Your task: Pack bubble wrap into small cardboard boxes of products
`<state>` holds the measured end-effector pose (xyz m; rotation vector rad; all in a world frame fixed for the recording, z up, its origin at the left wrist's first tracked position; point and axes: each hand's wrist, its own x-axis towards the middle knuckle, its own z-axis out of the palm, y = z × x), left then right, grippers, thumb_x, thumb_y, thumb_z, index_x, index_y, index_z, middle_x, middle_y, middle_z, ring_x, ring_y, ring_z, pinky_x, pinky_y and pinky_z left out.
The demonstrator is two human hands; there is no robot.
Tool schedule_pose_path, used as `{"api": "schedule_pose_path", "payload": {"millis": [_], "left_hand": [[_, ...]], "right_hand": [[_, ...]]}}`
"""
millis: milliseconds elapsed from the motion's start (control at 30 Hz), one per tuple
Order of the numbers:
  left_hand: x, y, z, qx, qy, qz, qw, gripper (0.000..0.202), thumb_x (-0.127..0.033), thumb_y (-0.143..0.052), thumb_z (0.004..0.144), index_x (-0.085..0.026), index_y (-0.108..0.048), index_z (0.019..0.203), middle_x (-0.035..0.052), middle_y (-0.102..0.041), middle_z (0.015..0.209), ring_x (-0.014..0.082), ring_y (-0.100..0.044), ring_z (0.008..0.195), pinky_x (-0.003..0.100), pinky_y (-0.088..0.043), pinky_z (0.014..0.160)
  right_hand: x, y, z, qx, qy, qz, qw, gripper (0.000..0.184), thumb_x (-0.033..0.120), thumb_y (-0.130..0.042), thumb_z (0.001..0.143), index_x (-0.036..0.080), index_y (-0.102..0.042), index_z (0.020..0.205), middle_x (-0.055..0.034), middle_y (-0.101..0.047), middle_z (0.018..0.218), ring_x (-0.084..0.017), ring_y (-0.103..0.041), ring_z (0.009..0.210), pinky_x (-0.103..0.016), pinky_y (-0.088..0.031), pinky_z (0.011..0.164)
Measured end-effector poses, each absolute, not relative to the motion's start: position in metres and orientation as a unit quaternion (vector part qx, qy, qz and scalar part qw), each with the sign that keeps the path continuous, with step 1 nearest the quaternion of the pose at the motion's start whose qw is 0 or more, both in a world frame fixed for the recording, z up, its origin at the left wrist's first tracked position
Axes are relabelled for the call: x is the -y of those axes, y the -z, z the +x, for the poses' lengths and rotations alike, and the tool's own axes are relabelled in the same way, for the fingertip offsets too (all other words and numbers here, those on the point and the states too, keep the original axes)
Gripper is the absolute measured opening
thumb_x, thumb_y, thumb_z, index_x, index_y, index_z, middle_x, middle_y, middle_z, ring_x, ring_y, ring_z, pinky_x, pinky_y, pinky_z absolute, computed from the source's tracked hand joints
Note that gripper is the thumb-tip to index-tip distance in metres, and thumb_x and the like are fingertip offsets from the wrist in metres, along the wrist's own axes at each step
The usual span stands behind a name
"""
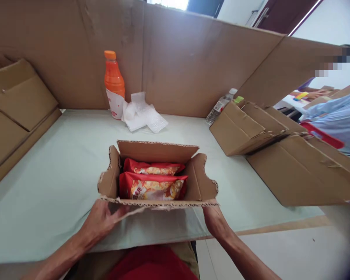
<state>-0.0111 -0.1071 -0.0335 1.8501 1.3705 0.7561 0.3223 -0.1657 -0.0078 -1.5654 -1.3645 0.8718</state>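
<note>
An open cardboard box (198,182) stands at the table's near edge with its flaps up. Inside lie two red snack packets (151,186), one behind the other. My left hand (100,221) grips the near flap (163,203) at its left end, thumb on top, fingers underneath. My right hand (214,219) holds the same flap at its right end, its fingers curled under the cardboard and mostly hidden.
An orange drink bottle (114,83) and white bubble-wrap pieces (142,114) stand at the back by a cardboard wall (192,66). Flattened boxes (280,155) lie on the right, more cardboard (14,105) on the left. A clear bottle (220,105) leans behind them. Another person's blue sleeve (338,116) shows far right.
</note>
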Motion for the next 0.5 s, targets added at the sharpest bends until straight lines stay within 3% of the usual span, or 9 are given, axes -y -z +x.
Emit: {"api": "schedule_pose_path", "payload": {"millis": [100, 200, 333, 500], "left_hand": [[0.053, 0.028, -0.003, -0.555, -0.363, 0.671, 0.333, 0.04, -0.054, -0.069, 0.075, -0.018, -0.07, 0.092, 0.0071, -0.074, 0.087, 0.0285, -0.07, 0.086, 0.039, -0.058, 0.076], [0.004, 0.027, 0.007, -0.553, -0.433, 0.629, 0.334, 0.058, -0.054, -0.072, 0.069, -0.016, -0.062, 0.111, 0.0099, -0.073, 0.106, 0.0277, -0.068, 0.096, 0.039, -0.055, 0.084], [-0.026, 0.035, 0.02, -0.574, -0.44, 0.608, 0.328, 0.057, -0.051, -0.069, 0.068, -0.017, -0.055, 0.111, 0.0054, -0.067, 0.095, 0.0231, -0.064, 0.085, 0.036, -0.052, 0.076], [-0.024, 0.047, 0.023, -0.592, -0.421, 0.611, 0.315, 0.044, -0.048, -0.065, 0.072, -0.019, -0.055, 0.104, -0.0003, -0.058, 0.082, 0.0185, -0.055, 0.073, 0.031, -0.046, 0.064]], "right_hand": [[0.102, 0.0, 0.313, 0.555, -0.328, -0.599, 0.476, 0.048, 0.056, -0.042, 0.098, 0.021, -0.073, 0.108, -0.0073, -0.075, 0.108, -0.028, -0.065, 0.108, -0.04, -0.055, 0.094], [0.039, 0.001, 0.305, 0.554, -0.325, -0.598, 0.48, 0.056, 0.061, -0.034, 0.097, 0.019, -0.07, 0.096, -0.0088, -0.074, 0.101, -0.025, -0.064, 0.097, -0.038, -0.056, 0.083], [-0.01, 0.016, 0.309, 0.566, -0.34, -0.595, 0.459, 0.059, 0.065, -0.033, 0.095, 0.02, -0.07, 0.095, -0.0079, -0.074, 0.1, -0.023, -0.066, 0.093, -0.036, -0.054, 0.079], [-0.064, 0.017, 0.347, 0.586, -0.258, -0.599, 0.481, 0.043, 0.056, -0.059, 0.085, 0.019, -0.072, 0.103, -0.0076, -0.074, 0.107, -0.024, -0.065, 0.102, -0.038, -0.051, 0.093]]}}
